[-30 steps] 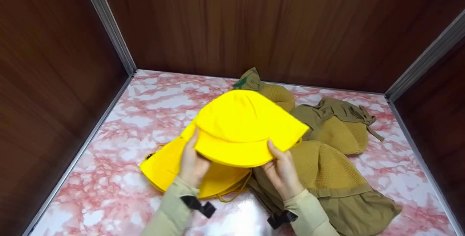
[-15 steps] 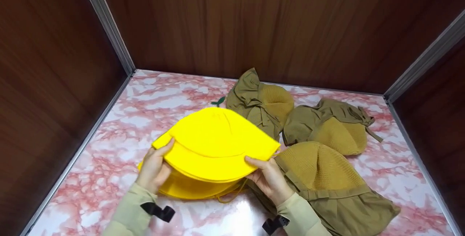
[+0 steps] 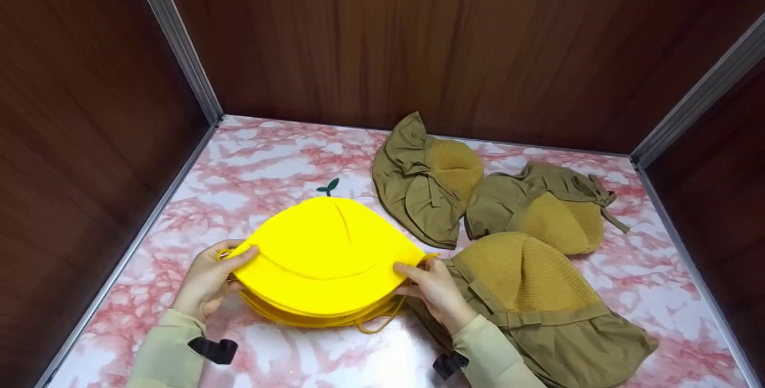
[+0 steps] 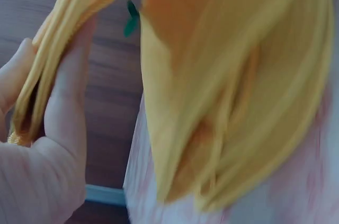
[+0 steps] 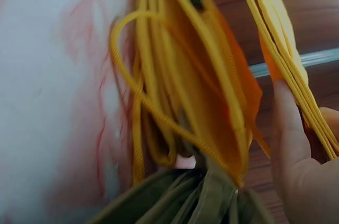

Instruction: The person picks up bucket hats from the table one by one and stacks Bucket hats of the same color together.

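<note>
Both hands hold a yellow bucket hat (image 3: 329,250) by opposite sides of its brim, crown up, with a small green sprout (image 3: 328,187) at the top. My left hand (image 3: 206,280) pinches the left end, thumb on top and fingers below. On the right end my right hand (image 3: 435,289) pinches the brim the same way. Other yellow hats (image 4: 254,107) lie directly beneath, mostly hidden in the head view; the wrist views show them layered and apart from the held brim. A yellow cord (image 5: 124,49) loops out from these lower hats.
Several khaki hats with mesh crowns lie to the right: one khaki hat (image 3: 433,182) at the back, another khaki hat (image 3: 544,208) beside it, and a larger khaki hat (image 3: 556,310) near my right hand. Brown panels (image 3: 406,35) wall in the marbled pink-white tabletop (image 3: 263,161).
Both hands have carried the yellow hat leftward and down toward me, bringing it over the other yellow hats. The khaki hat at the back now shows fully. The khaki hats have stayed put.
</note>
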Motion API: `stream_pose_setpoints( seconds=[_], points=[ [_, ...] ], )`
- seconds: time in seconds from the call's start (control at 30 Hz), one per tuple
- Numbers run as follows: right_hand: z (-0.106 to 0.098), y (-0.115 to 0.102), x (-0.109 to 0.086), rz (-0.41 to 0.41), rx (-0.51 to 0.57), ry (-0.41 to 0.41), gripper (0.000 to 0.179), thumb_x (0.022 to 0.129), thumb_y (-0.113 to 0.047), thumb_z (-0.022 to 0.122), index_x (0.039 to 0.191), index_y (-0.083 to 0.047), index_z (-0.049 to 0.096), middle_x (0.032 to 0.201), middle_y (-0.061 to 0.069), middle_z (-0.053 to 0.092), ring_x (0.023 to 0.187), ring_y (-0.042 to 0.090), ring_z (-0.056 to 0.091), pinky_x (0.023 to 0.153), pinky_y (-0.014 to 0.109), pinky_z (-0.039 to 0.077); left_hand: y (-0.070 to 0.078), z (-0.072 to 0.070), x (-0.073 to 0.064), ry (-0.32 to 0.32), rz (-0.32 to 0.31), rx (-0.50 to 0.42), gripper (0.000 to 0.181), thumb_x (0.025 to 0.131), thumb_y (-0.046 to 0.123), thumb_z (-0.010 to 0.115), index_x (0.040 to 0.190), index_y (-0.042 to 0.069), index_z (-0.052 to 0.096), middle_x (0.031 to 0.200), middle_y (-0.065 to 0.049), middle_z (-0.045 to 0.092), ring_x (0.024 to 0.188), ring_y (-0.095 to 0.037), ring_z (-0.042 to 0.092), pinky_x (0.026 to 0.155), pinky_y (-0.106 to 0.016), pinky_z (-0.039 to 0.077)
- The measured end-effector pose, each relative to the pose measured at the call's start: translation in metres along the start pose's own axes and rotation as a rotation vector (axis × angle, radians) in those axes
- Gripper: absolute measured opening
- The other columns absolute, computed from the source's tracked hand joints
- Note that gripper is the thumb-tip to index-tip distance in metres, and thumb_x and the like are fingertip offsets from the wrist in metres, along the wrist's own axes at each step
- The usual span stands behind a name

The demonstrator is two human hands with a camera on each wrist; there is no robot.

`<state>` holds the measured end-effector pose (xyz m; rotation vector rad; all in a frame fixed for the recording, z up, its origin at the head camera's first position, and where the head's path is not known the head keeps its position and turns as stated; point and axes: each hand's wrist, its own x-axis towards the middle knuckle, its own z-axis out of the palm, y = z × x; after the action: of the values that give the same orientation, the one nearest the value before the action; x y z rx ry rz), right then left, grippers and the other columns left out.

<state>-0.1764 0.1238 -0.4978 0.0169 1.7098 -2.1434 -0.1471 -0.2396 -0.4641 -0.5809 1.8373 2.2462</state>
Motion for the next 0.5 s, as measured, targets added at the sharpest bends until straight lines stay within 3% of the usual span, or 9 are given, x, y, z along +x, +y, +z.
stream_pose_setpoints(
  seconds=[0.17,0.27,0.37,0.5],
  points=[
    [-0.001,0.003,0.002,0.021,-0.153,-0.007,0.024,0.095,-0.011,0.063,0.105,0.010,0.055,0.076,0.007,0.066,0.063,0.014,0.066,0.060,0.027,0.060,-0.003,-0.008,0.003,0.072,0.039,0.294,0.060,0.086,0.031,0.077,0.131,-0.004,0.056,0.102,-0.004,0.067,0.078,-0.010,0.067,0.074,-0.024,0.060],
    [-0.001,0.005,0.003,0.010,-0.294,0.019,0.017,0.094,-0.015,0.065,0.091,0.000,0.058,0.061,0.002,0.061,0.048,0.009,0.058,0.045,0.022,0.052,-0.007,-0.007,0.005,0.109,0.086,0.455,0.060,0.088,0.031,0.076,0.131,-0.007,0.057,0.111,-0.014,0.067,0.078,-0.009,0.065,0.071,-0.022,0.059],
    [-0.003,0.007,0.003,-0.016,-0.430,0.049,0.020,0.093,-0.019,0.067,0.086,-0.004,0.055,0.055,-0.001,0.054,0.038,0.006,0.047,0.036,0.020,0.041,-0.010,-0.007,0.007,0.134,0.146,0.597,0.055,0.090,0.030,0.074,0.128,-0.007,0.060,0.116,-0.022,0.066,0.082,-0.014,0.064,0.070,-0.022,0.057],
    [-0.007,0.009,0.003,-0.054,-0.602,0.063,0.024,0.093,-0.024,0.068,0.088,-0.006,0.052,0.050,-0.003,0.047,0.030,0.004,0.037,0.031,0.019,0.030,-0.011,-0.006,0.008,0.170,0.188,0.803,0.051,0.090,0.035,0.072,0.124,-0.002,0.064,0.119,-0.024,0.065,0.100,-0.030,0.062,0.084,-0.036,0.054]
  ],
)
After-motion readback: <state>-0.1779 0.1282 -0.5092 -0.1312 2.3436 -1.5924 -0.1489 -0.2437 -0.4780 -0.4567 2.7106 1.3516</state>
